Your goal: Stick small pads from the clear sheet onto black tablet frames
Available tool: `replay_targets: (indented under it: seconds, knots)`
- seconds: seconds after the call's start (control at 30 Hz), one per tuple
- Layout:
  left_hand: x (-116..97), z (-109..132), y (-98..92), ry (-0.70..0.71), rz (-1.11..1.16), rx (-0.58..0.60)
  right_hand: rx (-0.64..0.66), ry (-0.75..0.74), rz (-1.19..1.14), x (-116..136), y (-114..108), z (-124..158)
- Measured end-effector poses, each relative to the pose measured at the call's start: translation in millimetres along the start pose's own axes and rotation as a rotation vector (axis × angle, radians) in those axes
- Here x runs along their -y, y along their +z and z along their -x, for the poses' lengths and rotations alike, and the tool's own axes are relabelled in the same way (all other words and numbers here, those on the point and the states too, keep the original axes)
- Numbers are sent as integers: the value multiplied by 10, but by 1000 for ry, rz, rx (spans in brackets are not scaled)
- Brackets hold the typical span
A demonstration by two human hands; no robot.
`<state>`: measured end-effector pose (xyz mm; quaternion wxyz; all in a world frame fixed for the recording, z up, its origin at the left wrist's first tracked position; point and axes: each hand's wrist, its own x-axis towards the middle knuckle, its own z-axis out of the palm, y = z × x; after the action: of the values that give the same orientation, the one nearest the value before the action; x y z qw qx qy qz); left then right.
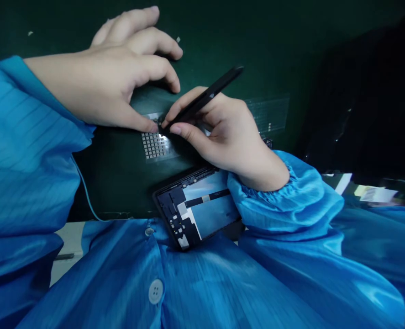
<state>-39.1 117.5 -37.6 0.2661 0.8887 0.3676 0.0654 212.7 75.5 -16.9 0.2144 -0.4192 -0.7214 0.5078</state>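
My left hand [120, 68] is palm down with its fingers spread, and its thumb presses on the upper part of a clear sheet [154, 147] bearing rows of small square grey pads. Pinched like a pen in my right hand [223, 128] is a pair of black tweezers [207, 93], their rear end slanting up to the right. The tips are down at the sheet beside my left thumb; whether they hold a pad cannot be seen. Below my right hand an opened phone [198, 205] lies tilted at the table's near edge, its inner parts and a dark ribbon cable exposed.
The work surface is a dark green mat [257, 36]. A second clear sheet [269, 114] with few pads lies behind my right hand. A blue cord [87, 192] hangs by my left sleeve. At right are a large black area [370, 100] and printed paper [378, 194].
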Motion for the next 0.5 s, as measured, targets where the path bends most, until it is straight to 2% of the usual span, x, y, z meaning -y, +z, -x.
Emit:
replay_targets:
  seconds: [0.07,0.13,0.17,0.23,0.3,0.37,0.43,0.5]
  knots:
    - [39,11,1,29,8,-20,31,-15,-30,-11,-24,-50]
    - [63,4,-24,28,-1,-23,22,-26,-167,-23,-68,-28]
    - [56,-3,-47,19,0,-15,-21,-22,-254,-22,-103,34]
    - [-27,-11,-103,-10,16,-29,-184,-8,-397,-5,-198,287]
    - [-245,10,-139,-22,-6,-107,-412,14,-451,12,-303,707]
    - [-593,69,-115,-32,-111,-197,-649,55,-444,-5,-377,1223]
    - [-996,154,-14,-59,-223,-191,-828,141,-373,-74,-389,1734]
    - [-1346,231,145,-130,-106,-122,-917,215,-256,-184,-332,2145]
